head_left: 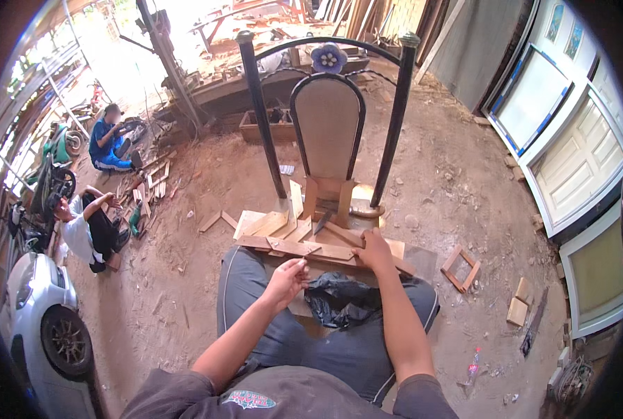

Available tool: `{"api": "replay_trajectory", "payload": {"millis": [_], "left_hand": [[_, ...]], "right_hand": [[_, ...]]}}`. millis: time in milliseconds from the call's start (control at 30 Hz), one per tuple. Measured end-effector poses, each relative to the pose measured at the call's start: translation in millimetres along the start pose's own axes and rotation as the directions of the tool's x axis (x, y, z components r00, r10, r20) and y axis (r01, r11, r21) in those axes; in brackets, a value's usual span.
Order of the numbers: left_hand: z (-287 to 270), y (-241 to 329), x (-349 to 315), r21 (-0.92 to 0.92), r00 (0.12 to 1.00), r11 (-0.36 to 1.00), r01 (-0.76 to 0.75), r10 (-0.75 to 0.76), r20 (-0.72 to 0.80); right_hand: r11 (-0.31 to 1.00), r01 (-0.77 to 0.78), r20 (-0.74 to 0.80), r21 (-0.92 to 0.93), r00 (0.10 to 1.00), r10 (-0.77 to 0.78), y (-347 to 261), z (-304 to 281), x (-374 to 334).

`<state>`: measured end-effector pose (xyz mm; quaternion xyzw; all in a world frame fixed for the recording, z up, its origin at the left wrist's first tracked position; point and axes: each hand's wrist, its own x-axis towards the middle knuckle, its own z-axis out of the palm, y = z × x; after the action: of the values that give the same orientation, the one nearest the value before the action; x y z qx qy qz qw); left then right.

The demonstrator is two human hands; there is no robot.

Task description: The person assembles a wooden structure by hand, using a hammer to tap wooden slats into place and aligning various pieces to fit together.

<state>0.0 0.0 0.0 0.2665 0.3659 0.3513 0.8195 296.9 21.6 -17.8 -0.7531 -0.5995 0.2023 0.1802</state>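
Across my lap lies a long wooden strip (pixel 294 248), with several lighter wood pieces (pixel 266 223) just beyond it. My right hand (pixel 375 253) is closed on the wood near the strip's right end, fingers curled over its edge. Close to the strip's near side, my left hand (pixel 287 283) is pinched shut. A thin sliver shows by its fingertips, too small to name. Between my thighs sits a crumpled black plastic bag (pixel 343 300), its mouth toward me. Directly ahead stands a chair (pixel 329 115) with a black metal frame, a padded back and a purple flower ornament; wood pieces hide its seat.
A small square wooden frame (pixel 461 269), wood blocks (pixel 517 306) and a plastic bottle (pixel 473 366) lie on the dirt at right. White doors (pixel 576 150) lean further right. Two people (pixel 91 227) sit at left, beyond a white car (pixel 42 328). A wooden box (pixel 268 131) stands behind the chair.
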Motion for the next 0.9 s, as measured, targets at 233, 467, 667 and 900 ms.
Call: {"api": "replay_trajectory", "payload": {"millis": [233,467,667,900], "left_hand": [[-18.5,6.5,-14.1,-0.056,0.981,0.998,0.008,-0.019,-0.193],[5.9,27.4,-5.3,0.382,0.976,0.915,-0.13,0.186,-0.114],[15.7,31.8,26.9,0.528,0.977,0.829,-0.186,0.214,0.009],[37.4,19.2,105.8,0.872,0.871,0.185,-0.453,0.302,0.388]], "right_hand": [[0.996,0.075,-0.042,0.053,0.996,-0.073,-0.3,-5.8,8.1],[0.995,0.014,-0.035,-0.098,0.999,-0.017,-31.3,-43.7,-17.0],[0.982,0.031,-0.192,0.189,0.981,0.006,-44.8,-122.0,-74.0],[0.604,-0.368,0.251,0.707,0.929,0.272,-12.2,-134.9,-144.4]]}}
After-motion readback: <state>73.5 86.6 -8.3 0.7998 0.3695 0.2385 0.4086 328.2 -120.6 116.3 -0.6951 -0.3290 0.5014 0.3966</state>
